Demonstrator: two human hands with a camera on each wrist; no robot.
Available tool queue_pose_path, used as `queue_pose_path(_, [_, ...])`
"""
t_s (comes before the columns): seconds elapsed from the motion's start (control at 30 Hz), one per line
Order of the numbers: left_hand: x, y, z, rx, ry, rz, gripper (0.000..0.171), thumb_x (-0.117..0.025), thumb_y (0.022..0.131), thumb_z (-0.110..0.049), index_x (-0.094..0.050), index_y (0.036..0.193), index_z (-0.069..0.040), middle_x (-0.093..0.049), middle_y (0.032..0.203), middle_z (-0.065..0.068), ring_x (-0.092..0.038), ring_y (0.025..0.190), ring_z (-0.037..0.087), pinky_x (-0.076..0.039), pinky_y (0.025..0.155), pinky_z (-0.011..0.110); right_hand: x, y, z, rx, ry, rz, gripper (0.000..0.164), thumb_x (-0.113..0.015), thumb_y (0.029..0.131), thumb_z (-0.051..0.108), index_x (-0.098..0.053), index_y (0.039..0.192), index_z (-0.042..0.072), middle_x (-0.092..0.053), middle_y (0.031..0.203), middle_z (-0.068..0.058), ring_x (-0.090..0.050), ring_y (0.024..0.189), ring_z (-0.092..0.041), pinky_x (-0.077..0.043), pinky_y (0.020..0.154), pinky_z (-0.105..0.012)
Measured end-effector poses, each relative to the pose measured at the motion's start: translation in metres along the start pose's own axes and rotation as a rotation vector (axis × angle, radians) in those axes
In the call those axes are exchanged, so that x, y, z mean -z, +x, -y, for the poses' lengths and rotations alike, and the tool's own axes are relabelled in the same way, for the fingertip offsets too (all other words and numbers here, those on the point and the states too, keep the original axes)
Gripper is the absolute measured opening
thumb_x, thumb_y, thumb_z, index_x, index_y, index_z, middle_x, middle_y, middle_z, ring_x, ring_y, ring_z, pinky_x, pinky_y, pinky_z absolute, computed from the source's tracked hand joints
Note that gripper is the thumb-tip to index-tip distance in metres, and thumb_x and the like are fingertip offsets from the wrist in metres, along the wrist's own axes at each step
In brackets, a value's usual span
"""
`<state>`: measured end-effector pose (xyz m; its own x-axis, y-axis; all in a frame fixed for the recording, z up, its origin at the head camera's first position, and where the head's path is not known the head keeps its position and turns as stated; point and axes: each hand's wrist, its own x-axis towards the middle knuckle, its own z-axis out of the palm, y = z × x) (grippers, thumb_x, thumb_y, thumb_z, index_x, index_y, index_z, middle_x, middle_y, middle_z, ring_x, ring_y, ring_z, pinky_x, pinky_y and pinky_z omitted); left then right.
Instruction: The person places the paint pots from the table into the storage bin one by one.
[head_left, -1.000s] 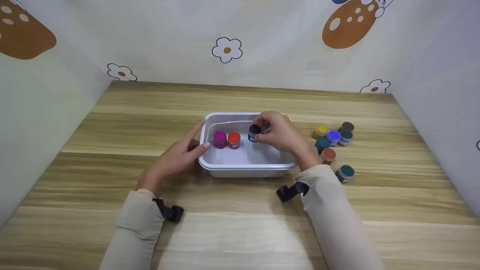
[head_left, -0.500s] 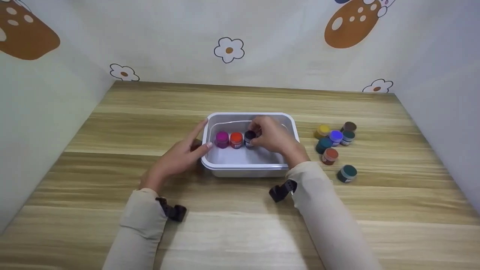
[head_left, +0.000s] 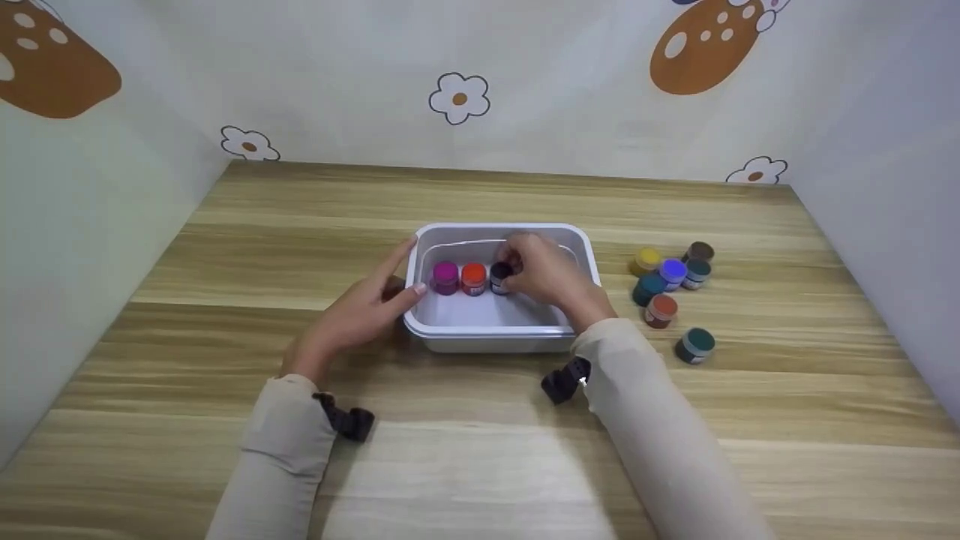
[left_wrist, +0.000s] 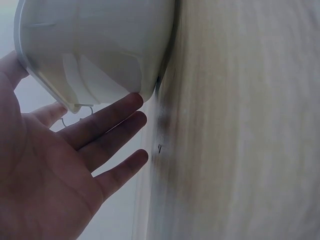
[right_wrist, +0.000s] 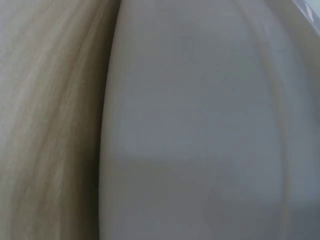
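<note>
A white plastic tub (head_left: 495, 331) stands on the wooden table, with small paint jars in a row inside. A magenta-lidded jar (head_left: 445, 278) is at the left, and an orange-red jar (head_left: 473, 279) sits beside it. My right hand (head_left: 551, 274) reaches into the tub and pinches a black-lidded jar (head_left: 499, 278) just right of the orange-red one. Along the tub's left rim, my left hand (head_left: 367, 307) rests with thumb and fingers extended. In the left wrist view, its straight fingers (left_wrist: 112, 120) spread beside the tub wall. Only the tub's outer wall (right_wrist: 200, 120) fills the right wrist view.
Right of the tub, several paint jars stand on the table: a yellow jar (head_left: 646, 262), a purple-blue jar (head_left: 673, 274), a brown-red jar (head_left: 661, 310), dark teal ones and a dark brown jar (head_left: 700, 253). One teal jar (head_left: 695, 346) stands apart, nearer the front.
My right hand has moved left and down inside the tub, bringing the black-lidded jar close beside the orange-red one. My left hand has kept its place on the rim.
</note>
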<state>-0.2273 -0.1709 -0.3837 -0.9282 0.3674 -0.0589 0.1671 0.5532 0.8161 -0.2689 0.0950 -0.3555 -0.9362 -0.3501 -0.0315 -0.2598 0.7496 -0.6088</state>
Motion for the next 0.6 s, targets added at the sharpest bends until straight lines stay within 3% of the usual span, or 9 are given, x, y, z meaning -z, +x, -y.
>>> queue_pose_path(0.13, [0.000,0.000,0.000,-0.009,0.005,0.001,0.073,-0.053,0.101,-0.045,-0.010,0.159,-0.038,-0.051,0.141,0.021,-0.053,0.126,0.033,-0.038,0.109,0.055,-0.001,0.000,0.000,0.013,0.000,-0.004,0.024,-0.079,0.080,0.001,-0.068,0.101,0.000,-0.066,0.098,-0.012,-0.059,0.091,-0.023,-0.051,0.085,-0.037])
queue_pose_path(0.33, [0.000,0.000,-0.001,0.006,0.010,-0.008,0.072,-0.054,0.100,-0.046,-0.011,0.158,-0.042,-0.052,0.139,0.019,-0.054,0.123,0.033,-0.040,0.107,0.056,0.000,-0.001,-0.002,0.025,-0.009,-0.009,0.025,-0.078,0.079,0.000,-0.067,0.101,0.000,-0.065,0.095,-0.011,-0.057,0.089,-0.023,-0.050,0.084,-0.038])
queue_pose_path(0.6, [-0.001,-0.001,-0.001,-0.008,0.003,-0.010,0.072,-0.054,0.100,-0.044,-0.012,0.159,-0.040,-0.055,0.137,0.019,-0.056,0.121,0.031,-0.042,0.105,0.054,0.013,-0.008,-0.005,0.035,0.008,-0.025,0.030,-0.073,0.081,-0.003,-0.067,0.110,-0.002,-0.066,0.102,-0.015,-0.059,0.094,-0.025,-0.051,0.087,-0.038])
